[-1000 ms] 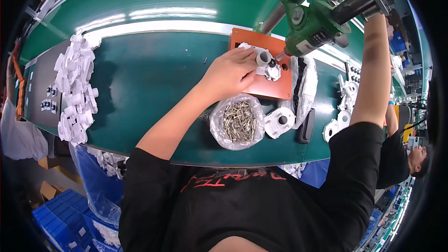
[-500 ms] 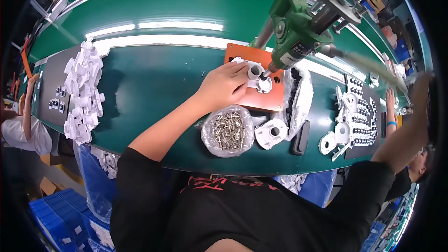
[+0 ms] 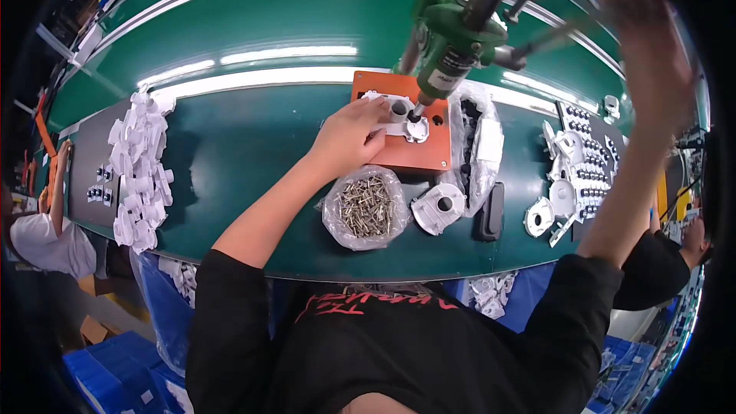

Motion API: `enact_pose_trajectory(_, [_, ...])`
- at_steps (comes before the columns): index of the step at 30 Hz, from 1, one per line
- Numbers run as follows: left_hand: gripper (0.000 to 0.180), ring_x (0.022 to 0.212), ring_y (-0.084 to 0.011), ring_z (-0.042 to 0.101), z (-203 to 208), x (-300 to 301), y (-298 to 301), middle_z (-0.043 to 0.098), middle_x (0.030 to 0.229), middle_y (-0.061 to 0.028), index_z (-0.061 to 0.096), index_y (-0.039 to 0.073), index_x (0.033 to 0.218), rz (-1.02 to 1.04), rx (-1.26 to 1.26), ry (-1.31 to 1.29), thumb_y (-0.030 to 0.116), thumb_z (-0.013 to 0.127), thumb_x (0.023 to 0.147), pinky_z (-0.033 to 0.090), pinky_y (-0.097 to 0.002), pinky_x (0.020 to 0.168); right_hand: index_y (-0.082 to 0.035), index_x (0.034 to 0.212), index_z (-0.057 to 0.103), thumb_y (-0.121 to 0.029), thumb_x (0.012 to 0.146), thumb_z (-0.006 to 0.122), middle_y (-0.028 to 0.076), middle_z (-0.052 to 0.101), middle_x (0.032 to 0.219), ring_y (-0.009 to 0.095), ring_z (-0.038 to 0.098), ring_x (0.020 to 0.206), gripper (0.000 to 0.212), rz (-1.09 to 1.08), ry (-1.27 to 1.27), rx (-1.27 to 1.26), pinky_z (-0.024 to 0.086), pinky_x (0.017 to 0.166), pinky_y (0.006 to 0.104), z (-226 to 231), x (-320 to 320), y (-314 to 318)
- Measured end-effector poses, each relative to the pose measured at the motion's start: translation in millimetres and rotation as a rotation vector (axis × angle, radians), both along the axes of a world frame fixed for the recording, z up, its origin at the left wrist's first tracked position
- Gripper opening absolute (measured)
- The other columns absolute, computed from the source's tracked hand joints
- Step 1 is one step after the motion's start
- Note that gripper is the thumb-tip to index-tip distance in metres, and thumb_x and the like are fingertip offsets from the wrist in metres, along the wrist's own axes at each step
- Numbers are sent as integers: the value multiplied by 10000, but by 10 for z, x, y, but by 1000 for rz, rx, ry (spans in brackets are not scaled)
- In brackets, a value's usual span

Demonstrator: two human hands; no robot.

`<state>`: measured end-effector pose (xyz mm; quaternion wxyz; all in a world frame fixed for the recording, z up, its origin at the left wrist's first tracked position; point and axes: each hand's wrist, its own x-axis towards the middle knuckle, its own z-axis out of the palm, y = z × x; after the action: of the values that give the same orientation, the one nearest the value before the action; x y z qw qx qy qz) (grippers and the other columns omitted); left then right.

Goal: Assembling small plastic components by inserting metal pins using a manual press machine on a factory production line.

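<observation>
My left hand (image 3: 349,138) holds down a white plastic housing (image 3: 416,129), its fingers over the left side and thumb along the near edge. This housing lies on the orange base (image 3: 425,157) of a green bench press (image 3: 451,46). The press's tip comes down to a small black piece (image 3: 414,116) on the housing; whether they touch is hard to tell. Raised at the upper right, my right hand (image 3: 648,27) is closed around the end of the press lever (image 3: 563,34); both are blurred, and the fingers do not show sharply.
A plastic bag of metal screws (image 3: 366,207) sits before the base, beside another white housing (image 3: 438,208). Right of these lie a bag of black parts (image 3: 479,146) and a black case (image 3: 492,213). White parts (image 3: 142,172) pile up left; more housings (image 3: 563,195) lie right. Other people work at both sides.
My right hand has swung up and inward with the lever. My left hand still holds the housing on the base. The whole view has shifted slightly.
</observation>
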<state>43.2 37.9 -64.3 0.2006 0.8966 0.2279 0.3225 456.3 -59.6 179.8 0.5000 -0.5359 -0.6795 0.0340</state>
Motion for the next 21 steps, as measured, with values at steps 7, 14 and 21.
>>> enact_pose_trajectory(7, [453, 1333, -390, 284, 15, 92, 286, 375, 1383, -253, 522, 7, 1163, -87, -33, 269, 285, 596, 813, 233, -433, 1105, -8, 1339, 422, -286, 923, 510, 97, 522, 1254, 197, 475, 1178, 508, 263, 442, -532, 344, 1015, 312, -1012, -608, 773])
enact_pose_trajectory(14, [263, 1064, -318, 505, 448, -32, 382, 567, 1015, -143, 547, 37, 982, -133, -15, 385, 208, 610, 792, 368, -412, 974, -35, 1267, 502, -287, 838, 642, 138, 570, 1229, 238, 550, 1111, 516, -156, -216, -948, 419, 932, 343, -1054, -1047, -859])
enact_pose_trajectory(21, [343, 992, -198, 552, 131, -101, 993, 549, 1060, -112, 507, 28, 1136, 104, -544, -343, 197, 609, 855, 438, -320, 852, -21, 1279, 455, -224, 683, 768, 307, 322, 1392, 457, 394, 1229, 703, -581, -424, -992, 349, 1018, 436, -2478, -877, -2070])
